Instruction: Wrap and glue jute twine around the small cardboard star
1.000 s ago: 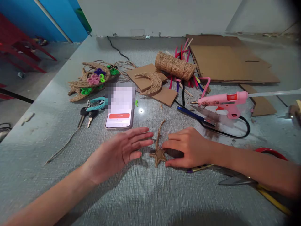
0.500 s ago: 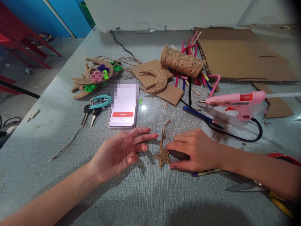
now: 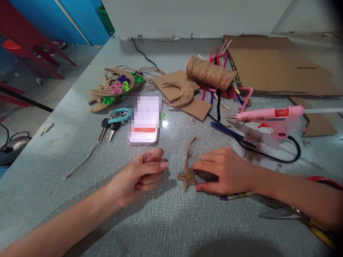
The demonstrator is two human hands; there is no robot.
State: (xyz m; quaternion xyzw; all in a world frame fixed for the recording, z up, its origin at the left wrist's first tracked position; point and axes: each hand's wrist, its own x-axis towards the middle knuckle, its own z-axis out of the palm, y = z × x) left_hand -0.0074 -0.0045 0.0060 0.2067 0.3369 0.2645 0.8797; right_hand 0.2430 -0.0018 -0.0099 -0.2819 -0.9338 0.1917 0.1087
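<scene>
A small star edged with brown twine lies on the table, a twisted twine tail running up from it. My right hand rests at its right side, thumb and forefinger apart and touching or almost touching its points. To the left, my left hand is curled closed over the table below the phone, with nothing visible in it. A twine-covered crescent lies on cardboard pieces beyond the star.
A pink glue gun and blue pen lie right. Scissors sit under my right forearm. Behind are a twine spool, pipe cleaners and cardboard. Keys and flower-trimmed twine crescents lie left.
My left hand has gone from open, fingers spread, to curled closed. My right hand stays beside the star. The whole view has shifted slightly.
</scene>
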